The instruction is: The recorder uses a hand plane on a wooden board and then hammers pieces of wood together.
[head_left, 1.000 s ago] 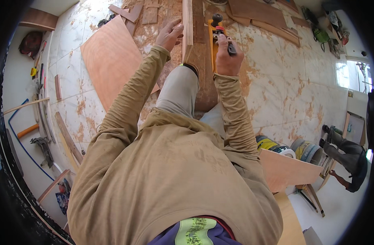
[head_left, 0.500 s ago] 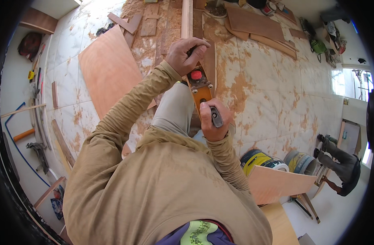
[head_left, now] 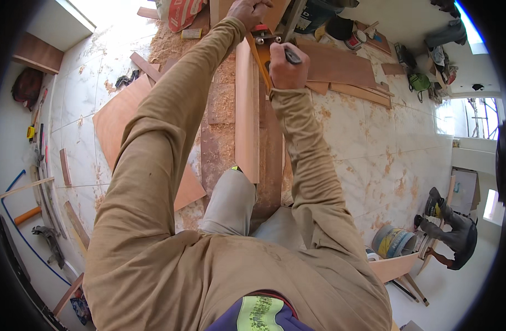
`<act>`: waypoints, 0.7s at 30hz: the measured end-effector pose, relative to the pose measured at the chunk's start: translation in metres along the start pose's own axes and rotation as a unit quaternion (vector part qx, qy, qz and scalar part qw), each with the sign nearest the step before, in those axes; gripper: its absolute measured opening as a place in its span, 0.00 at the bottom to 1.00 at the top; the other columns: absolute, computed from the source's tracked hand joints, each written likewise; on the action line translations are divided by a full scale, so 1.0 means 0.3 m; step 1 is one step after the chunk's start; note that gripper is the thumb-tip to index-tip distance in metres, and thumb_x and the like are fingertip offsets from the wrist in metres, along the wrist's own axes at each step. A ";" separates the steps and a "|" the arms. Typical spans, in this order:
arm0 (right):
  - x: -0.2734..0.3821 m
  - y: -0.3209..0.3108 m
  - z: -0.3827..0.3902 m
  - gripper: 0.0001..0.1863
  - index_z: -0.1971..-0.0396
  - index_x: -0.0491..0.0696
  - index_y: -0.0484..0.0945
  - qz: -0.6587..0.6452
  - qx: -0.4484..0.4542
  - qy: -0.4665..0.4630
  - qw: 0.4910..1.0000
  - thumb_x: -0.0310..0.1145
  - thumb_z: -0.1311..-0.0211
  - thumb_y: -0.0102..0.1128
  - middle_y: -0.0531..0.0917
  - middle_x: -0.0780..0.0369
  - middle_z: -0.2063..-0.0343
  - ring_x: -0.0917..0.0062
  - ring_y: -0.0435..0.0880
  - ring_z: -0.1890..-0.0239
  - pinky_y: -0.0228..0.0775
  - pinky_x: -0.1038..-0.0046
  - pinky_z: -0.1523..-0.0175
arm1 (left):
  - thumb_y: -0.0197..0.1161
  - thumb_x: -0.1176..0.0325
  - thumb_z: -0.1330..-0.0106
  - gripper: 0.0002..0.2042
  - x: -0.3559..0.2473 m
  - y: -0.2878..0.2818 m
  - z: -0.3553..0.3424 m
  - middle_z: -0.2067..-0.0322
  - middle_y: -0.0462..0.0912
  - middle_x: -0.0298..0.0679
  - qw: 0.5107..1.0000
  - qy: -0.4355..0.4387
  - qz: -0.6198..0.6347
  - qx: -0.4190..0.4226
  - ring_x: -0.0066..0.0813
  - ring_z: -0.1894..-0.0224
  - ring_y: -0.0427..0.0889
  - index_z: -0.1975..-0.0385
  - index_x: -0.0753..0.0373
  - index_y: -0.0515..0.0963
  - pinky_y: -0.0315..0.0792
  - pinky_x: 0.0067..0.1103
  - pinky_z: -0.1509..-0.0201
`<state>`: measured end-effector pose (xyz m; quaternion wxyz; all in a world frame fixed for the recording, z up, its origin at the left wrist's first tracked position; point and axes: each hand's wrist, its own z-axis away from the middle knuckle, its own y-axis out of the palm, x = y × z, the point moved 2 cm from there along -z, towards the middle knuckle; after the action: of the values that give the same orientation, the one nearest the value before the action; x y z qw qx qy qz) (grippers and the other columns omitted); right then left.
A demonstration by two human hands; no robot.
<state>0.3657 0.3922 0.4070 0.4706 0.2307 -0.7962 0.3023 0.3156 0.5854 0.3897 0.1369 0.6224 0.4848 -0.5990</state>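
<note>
A hand plane (head_left: pixel 259 58) with an orange body lies along a long wooden board (head_left: pixel 246 127), far out in front of me. My right hand (head_left: pixel 289 67) is wrapped round its dark rear handle. At the front end, beyond a red part, my left hand (head_left: pixel 249 12) is closed over the plane and hides what it grips. Both arms reach forward, the left almost straight. The board's near end points at my knees, and wood shavings (head_left: pixel 224 105) lie to its left.
Thin plywood (head_left: pixel 123 121) lies on the tiled floor at left, and brown panels (head_left: pixel 338 63) at the far right. Buckets (head_left: pixel 393 241) stand at lower right, near another person (head_left: pixel 454 226) bending down. A hacksaw-like blue frame (head_left: pixel 16 193) with an orange handle lies far left.
Both hands have pushed the hand plane forward along the board, away from my body. My arms have stretched out and my torso leans further ahead, uncovering the board's near end.
</note>
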 end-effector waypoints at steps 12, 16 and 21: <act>0.042 0.189 -0.070 0.15 0.79 0.35 0.78 -0.115 0.046 0.041 0.991 0.33 0.41 0.62 0.77 0.63 0.85 0.83 0.73 0.80 0.67 0.73 0.72 | 0.54 0.77 0.53 0.52 0.179 -0.015 1.191 0.27 0.56 0.55 0.951 -0.202 0.147 0.182 0.57 0.24 0.54 0.21 0.52 0.42 0.50 0.46 0.20; 0.104 0.107 0.170 0.15 0.80 0.43 0.77 -0.105 0.090 0.009 0.990 0.35 0.34 0.61 0.73 0.70 0.87 0.86 0.70 0.87 0.59 0.78 0.81 | 0.69 0.67 0.48 0.56 0.017 0.077 1.475 0.26 0.52 0.59 0.981 -0.109 -0.015 0.158 0.58 0.23 0.52 0.22 0.63 0.37 0.50 0.43 0.20; 0.263 -0.174 0.672 0.14 0.78 0.39 0.76 -0.107 0.090 0.103 0.985 0.31 0.35 0.61 0.73 0.63 0.85 0.83 0.69 0.81 0.63 0.72 0.74 | 0.79 0.58 0.49 0.61 -0.066 0.161 1.343 0.29 0.55 0.61 0.986 -0.141 0.066 -0.065 0.60 0.29 0.64 0.22 0.64 0.38 0.65 0.36 0.28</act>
<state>0.2413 0.2078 0.4154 0.5568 0.3234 -0.6841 0.3425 0.1093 0.2502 0.2886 0.2840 0.5521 0.4562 -0.6375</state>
